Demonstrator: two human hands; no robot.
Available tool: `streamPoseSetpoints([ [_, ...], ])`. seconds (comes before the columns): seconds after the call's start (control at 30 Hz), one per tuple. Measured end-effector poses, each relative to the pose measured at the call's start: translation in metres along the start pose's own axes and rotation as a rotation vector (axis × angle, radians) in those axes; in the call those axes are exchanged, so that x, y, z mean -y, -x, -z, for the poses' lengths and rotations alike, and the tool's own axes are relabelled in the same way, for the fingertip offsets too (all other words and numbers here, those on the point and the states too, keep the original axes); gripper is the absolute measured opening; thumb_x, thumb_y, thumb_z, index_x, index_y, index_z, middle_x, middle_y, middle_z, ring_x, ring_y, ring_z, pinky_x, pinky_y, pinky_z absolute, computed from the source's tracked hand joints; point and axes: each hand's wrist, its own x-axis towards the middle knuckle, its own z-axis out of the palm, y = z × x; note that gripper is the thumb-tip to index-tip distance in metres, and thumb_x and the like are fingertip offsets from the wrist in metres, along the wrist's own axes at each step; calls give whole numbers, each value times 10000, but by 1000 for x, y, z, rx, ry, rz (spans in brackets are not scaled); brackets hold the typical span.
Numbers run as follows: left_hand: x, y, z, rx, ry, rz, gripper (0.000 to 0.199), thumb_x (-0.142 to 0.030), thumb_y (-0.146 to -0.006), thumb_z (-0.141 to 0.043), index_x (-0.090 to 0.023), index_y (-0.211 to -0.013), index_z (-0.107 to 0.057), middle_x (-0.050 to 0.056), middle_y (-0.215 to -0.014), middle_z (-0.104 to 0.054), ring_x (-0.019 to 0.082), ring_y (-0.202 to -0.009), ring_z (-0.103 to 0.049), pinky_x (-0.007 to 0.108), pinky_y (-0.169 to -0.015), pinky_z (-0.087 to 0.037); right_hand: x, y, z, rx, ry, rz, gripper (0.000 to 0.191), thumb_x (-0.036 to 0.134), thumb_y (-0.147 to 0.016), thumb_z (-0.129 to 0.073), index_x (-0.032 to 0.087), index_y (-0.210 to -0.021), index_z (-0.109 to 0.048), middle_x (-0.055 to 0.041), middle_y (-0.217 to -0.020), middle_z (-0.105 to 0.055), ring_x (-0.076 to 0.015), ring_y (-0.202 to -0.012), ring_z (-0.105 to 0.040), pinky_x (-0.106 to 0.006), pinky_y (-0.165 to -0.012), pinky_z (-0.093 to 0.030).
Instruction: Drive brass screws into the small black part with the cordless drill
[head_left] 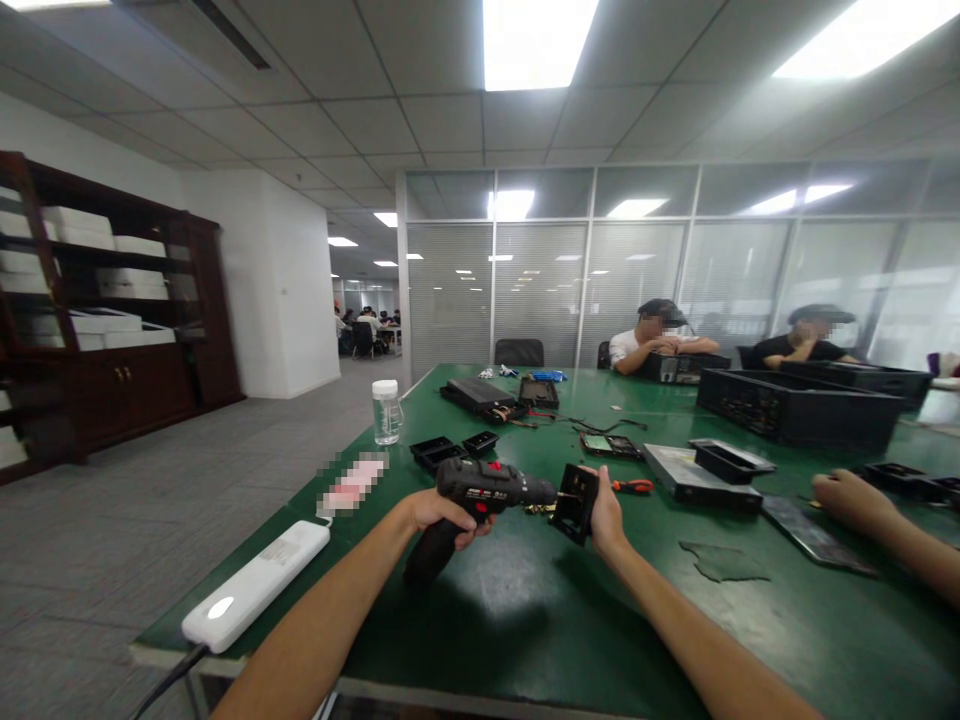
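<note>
My left hand [448,517] is wrapped round the grip of a black cordless drill [480,485] with red details. The drill points right, its bit reaching into a small black plastic tray-like housing [574,505]. That housing is held on edge above the table by my right hand [606,510], with its hollow side towards the drill. Whether the bit touches a screw inside is too small to tell. Below the drill's tip lie small brass-coloured pieces [538,509]. An orange-handled screwdriver [632,487] rests just beyond my right hand.
Black trays [439,452] lie behind the drill on the green table [495,640]. At left stand a clear bottle [386,415] and a white power strip [259,580]. Metal drives [701,480] and computer cases [799,405] are at right. A co-worker's hand [851,505] rests there; two people sit opposite.
</note>
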Motion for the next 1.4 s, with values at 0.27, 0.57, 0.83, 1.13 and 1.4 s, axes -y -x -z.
streamPoseSetpoints([
  [0.27, -1, -1, 0, 3, 2, 13, 386, -181, -571, -572, -75, -936, -502, 54, -746, -498, 83, -477, -461, 238, -486, -381, -3, 0, 2, 13, -11, -11, 488, 592, -644, -385, 197, -868, -563, 4, -723, -578, -153, -644, -538, -273, -598, -418],
  [0.57, 2, -1, 2, 2, 18, 7, 383, -199, -575, -577, -77, -929, -497, 54, -744, -497, 76, -474, -449, 231, -478, -373, 1, 4, -1, 9, -44, -47, 514, 613, -619, -395, 196, -871, -559, 2, -700, -576, -156, -600, -537, -288, -568, -424],
  [0.83, -1, 1, 1, 9, 21, 18, 389, -197, -578, -578, -70, -936, -495, 54, -742, -497, 80, -479, -453, 237, -483, -374, 3, 5, -1, -1, -29, -52, 521, 625, -607, -394, 196, -848, -563, 0, -690, -572, -161, -605, -534, -283, -550, -421],
  [1.13, 0, 1, 1, 10, 20, 10, 390, -188, -582, -566, -66, -945, -495, 57, -745, -495, 75, -472, -447, 234, -480, -369, 1, 5, 0, 6, -30, -43, 507, 605, -619, -406, 184, -852, -564, -3, -699, -573, -157, -615, -533, -278, -559, -418],
  [1.4, -1, 0, 0, 12, 12, 6, 380, -191, -586, -560, -68, -941, -500, 57, -744, -498, 74, -471, -442, 236, -480, -371, 5, 8, -3, 11, -26, -57, 493, 606, -616, -407, 195, -842, -561, -1, -660, -563, -158, -587, -529, -283, -543, -422],
])
